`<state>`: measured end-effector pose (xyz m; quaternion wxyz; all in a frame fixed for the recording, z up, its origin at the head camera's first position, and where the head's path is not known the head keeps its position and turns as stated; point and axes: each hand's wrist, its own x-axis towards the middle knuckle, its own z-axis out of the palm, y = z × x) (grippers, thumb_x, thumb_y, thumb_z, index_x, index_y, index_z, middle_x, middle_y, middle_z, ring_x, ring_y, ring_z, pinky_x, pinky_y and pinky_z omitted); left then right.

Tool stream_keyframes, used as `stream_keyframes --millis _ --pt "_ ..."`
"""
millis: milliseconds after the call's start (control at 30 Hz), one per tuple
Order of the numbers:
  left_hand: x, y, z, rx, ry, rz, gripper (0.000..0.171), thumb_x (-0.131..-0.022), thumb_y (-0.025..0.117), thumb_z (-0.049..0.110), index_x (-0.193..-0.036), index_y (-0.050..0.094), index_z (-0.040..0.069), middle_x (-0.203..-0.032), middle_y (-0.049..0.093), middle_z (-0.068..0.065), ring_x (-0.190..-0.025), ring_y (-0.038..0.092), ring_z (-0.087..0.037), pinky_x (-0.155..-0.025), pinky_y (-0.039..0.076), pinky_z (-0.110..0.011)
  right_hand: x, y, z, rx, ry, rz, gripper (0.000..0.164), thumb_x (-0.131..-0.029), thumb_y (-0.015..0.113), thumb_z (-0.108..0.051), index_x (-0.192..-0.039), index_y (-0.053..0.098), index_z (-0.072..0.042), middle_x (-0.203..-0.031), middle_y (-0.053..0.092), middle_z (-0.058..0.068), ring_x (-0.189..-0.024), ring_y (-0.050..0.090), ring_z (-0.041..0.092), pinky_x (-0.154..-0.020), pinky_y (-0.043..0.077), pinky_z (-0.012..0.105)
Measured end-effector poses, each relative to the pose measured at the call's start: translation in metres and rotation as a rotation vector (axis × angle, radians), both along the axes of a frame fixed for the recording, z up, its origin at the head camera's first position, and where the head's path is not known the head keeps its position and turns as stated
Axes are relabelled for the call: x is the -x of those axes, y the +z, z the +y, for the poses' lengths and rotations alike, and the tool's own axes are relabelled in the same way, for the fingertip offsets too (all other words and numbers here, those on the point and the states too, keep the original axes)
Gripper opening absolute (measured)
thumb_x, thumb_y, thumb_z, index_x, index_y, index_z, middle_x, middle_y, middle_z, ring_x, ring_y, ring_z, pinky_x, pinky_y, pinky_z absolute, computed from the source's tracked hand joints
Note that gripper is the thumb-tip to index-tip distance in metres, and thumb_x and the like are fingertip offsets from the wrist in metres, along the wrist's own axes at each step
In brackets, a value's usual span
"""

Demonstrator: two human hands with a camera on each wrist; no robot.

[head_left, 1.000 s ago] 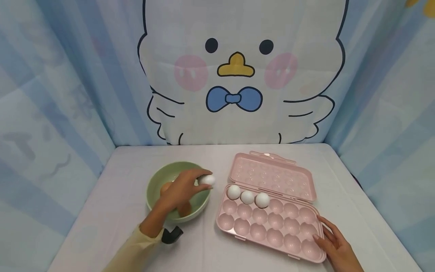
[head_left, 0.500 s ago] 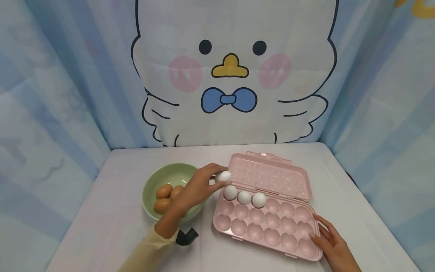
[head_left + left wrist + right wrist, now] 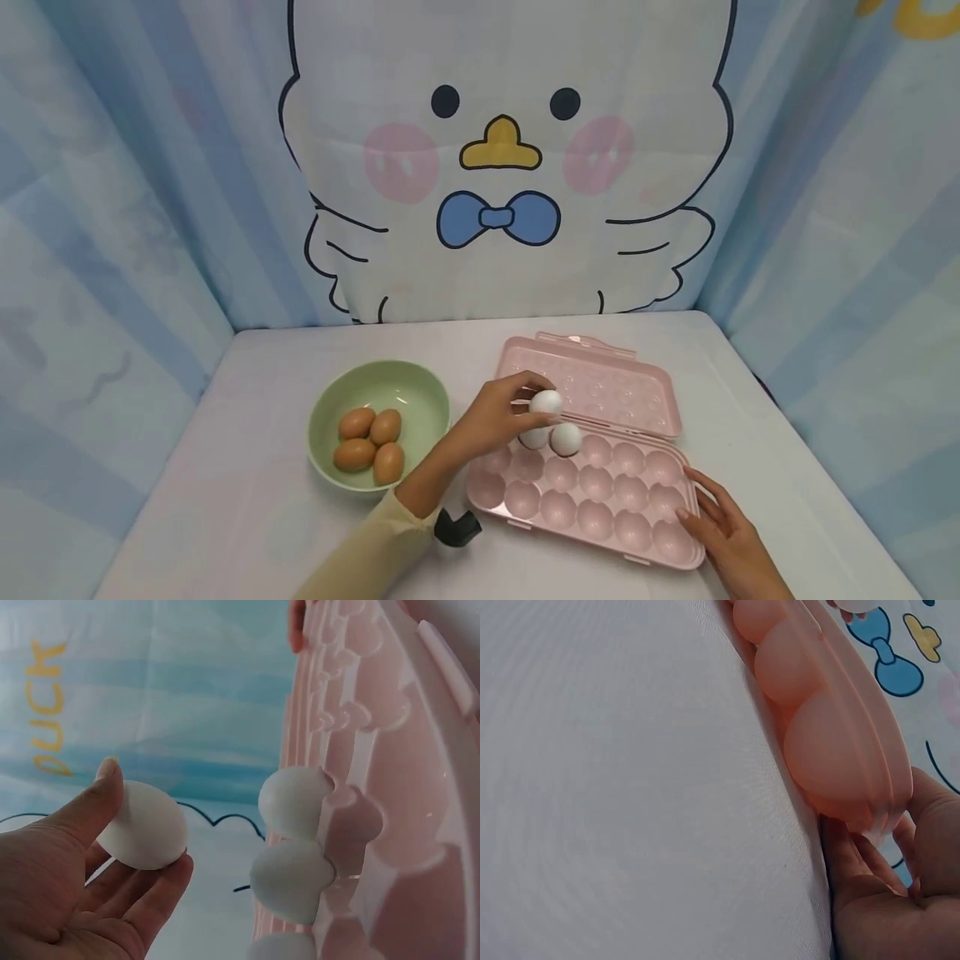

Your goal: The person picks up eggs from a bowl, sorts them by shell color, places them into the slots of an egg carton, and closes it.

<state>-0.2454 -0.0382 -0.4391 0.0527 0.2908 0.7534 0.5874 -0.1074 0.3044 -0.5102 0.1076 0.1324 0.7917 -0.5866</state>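
My left hand [image 3: 491, 421] pinches a white egg [image 3: 546, 404] between thumb and fingertips, above the back row of a pink egg box [image 3: 596, 483]. In the left wrist view the held egg [image 3: 146, 825] is apart from the box, where three white eggs sit in a line. From the head, one of those is hidden behind my hand and another white egg [image 3: 532, 438] partly so; a further white egg [image 3: 566, 440] shows fully. My right hand [image 3: 727, 529] grips the box's right end, thumb on the rim. In the right wrist view its fingers [image 3: 844, 855] reach low against the end.
A green bowl [image 3: 427, 400] with several brown eggs [image 3: 388, 462] stands left of the box. The box's lid [image 3: 637, 392] lies folded back behind the tray. A white cloth [image 3: 202, 500] covers the table, and printed curtains [image 3: 97, 250] enclose the sides and back.
My left hand has carried the white egg rightward from over the bowl to above the box's back row, uncovering the brown eggs. My right hand keeps its grip on the box's end.
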Motion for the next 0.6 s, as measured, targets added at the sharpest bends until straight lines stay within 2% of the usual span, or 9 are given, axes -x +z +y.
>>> stream_keyframes --millis 100,200,367,533,600 --pt "0.001 -0.003 0.012 0.004 -0.022 -0.012 0.04 -0.086 0.086 0.011 -0.122 0.069 0.007 -0.117 0.069 -0.003 -0.108 0.07 -0.018 -0.088 0.057 -0.025 0.0 0.0 -0.002 0.013 0.004 0.031 0.077 -0.103 0.067 -0.034 -0.164 0.022 -0.017 -0.166 0.018 0.028 -0.148 0.025 0.033 -0.087 0.045 0.009" --pt "0.003 -0.006 0.022 0.001 -0.038 -0.004 0.043 -0.086 0.086 0.009 -0.125 0.07 0.005 -0.119 0.068 -0.004 -0.108 0.07 -0.016 -0.088 0.056 -0.024 0.001 0.0 -0.003 0.027 0.007 0.04 0.078 -0.103 0.067 -0.033 -0.163 0.021 -0.015 -0.166 0.016 0.03 -0.15 0.021 0.041 -0.086 0.044 0.008" --pt "0.005 -0.01 0.038 0.001 -0.049 0.007 0.037 -0.084 0.087 0.008 -0.119 0.074 0.003 -0.113 0.069 -0.003 -0.103 0.07 -0.011 -0.087 0.056 -0.022 0.001 0.0 -0.002 0.032 0.006 0.053 0.077 -0.103 0.067 -0.033 -0.163 0.022 -0.015 -0.166 0.015 0.031 -0.15 0.02 0.044 -0.086 0.043 0.008" --pt "0.003 -0.016 0.054 0.037 -0.083 0.013 0.04 -0.081 0.09 0.007 -0.117 0.072 0.003 -0.113 0.069 -0.001 -0.103 0.069 -0.008 -0.087 0.055 -0.019 -0.002 -0.002 0.0 0.014 0.006 0.062 0.074 -0.104 0.066 -0.033 -0.163 0.025 -0.016 -0.165 0.02 0.029 -0.141 0.036 0.012 -0.088 0.045 0.01" --pt "0.002 -0.019 0.06 0.078 -0.091 0.065 0.039 -0.082 0.09 0.01 -0.116 0.071 0.004 -0.113 0.069 -0.001 -0.104 0.068 -0.006 -0.087 0.053 -0.017 -0.003 -0.002 0.001 0.011 0.002 0.051 0.074 -0.104 0.066 -0.034 -0.163 0.025 -0.017 -0.165 0.021 0.028 -0.141 0.035 0.01 -0.088 0.046 0.011"
